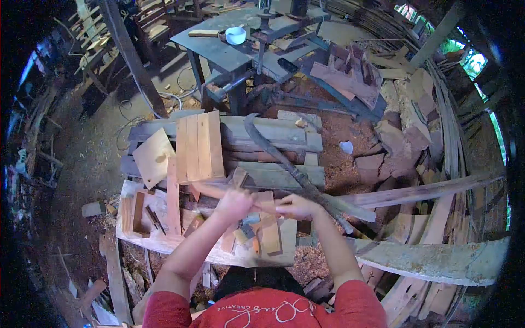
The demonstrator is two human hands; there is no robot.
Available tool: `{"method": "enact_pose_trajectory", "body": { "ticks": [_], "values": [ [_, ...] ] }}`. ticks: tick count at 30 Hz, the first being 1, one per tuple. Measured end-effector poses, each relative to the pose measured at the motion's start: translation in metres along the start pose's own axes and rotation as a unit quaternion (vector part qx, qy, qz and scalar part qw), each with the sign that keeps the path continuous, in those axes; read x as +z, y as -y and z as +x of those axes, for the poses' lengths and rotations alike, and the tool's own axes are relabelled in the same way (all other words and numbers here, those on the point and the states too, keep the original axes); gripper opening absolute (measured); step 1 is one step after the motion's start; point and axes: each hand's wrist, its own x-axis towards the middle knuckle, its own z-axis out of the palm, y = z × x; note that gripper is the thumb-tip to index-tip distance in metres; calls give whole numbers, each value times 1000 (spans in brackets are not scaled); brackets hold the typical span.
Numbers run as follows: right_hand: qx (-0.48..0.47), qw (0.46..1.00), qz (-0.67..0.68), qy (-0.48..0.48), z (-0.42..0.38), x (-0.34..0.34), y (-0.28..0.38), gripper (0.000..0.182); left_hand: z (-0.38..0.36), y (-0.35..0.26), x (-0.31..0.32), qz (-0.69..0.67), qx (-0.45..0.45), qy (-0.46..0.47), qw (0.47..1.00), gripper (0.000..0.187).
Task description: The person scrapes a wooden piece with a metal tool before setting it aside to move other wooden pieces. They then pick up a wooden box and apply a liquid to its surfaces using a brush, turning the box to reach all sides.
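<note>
Right hand [299, 208] pinched the three-o'clock end of a small wooden piece [266, 207], seemingly to steady it above the near bench [158, 240]. Left hand [236, 206] curled at the piece's nine o'clock, but blur hid whether it gripped anything. Joined boards [199, 147] lay at eleven o'clock from the hands, probably for easy reach. Left forearm covered some bench clutter at seven o'clock; outer edges faded into darkness.
</note>
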Motion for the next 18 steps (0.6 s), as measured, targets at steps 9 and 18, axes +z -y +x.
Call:
{"method": "enact_pose_trajectory", "body": {
  "ticks": [9, 18],
  "values": [
    [-70, 991, -18, -114, -29, 26, -18, 24, -42, -9, -12, -73, -40, -1, 997, 37],
    [-72, 964, -96, -237, -34, 52, -34, 33, -50, -9, 12, -56, 0, 20, 998, 37]
  ]
}}
